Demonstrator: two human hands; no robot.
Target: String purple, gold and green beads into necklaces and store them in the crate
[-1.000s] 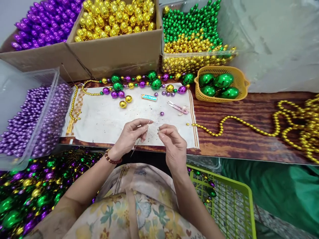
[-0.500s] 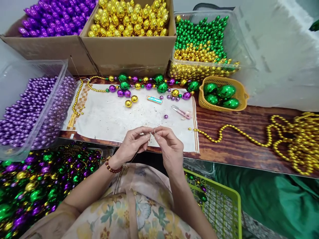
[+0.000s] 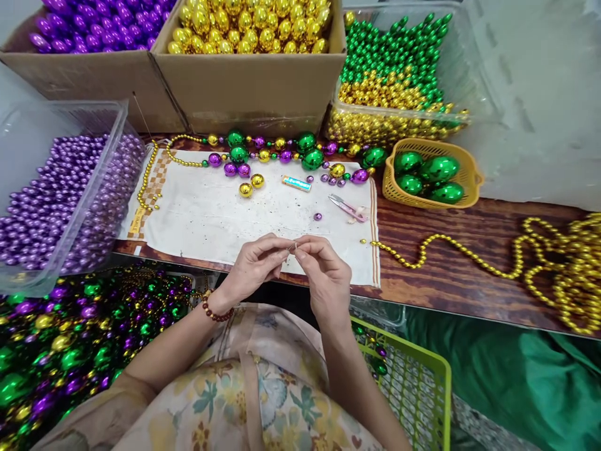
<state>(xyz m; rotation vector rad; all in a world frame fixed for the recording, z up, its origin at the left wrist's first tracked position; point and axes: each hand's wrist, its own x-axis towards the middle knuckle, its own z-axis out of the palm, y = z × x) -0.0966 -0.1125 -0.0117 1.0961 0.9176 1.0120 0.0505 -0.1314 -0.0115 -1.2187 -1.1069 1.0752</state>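
Observation:
Above the near edge of the white cloth (image 3: 211, 219), my left hand (image 3: 258, 263) and my right hand (image 3: 326, 272) meet at the fingertips. Both are closed in a pinch around something thin and pale, too small to name. On the cloth in front of them lie a single purple bead (image 3: 318, 217), two gold beads (image 3: 251, 185), a small blue-and-orange packet (image 3: 296, 183) and pink-handled thread snips (image 3: 347, 208). A strand of green, purple and gold beads (image 3: 282, 156) stretches along the cloth's far side.
Cardboard boxes (image 3: 248, 88) of gold and purple beads stand behind. Clear bins hold lilac beads (image 3: 61, 194) and green and gold beads (image 3: 394, 69). A yellow basket (image 3: 432, 199) with large green beads sits right. Gold bead chain (image 3: 469, 254) crosses the table. A green crate (image 3: 422, 357) stands below.
The view has shifted slightly, so the table things appear a little displaced. Both hands stay pinched together, with only a small shift of the fingers.

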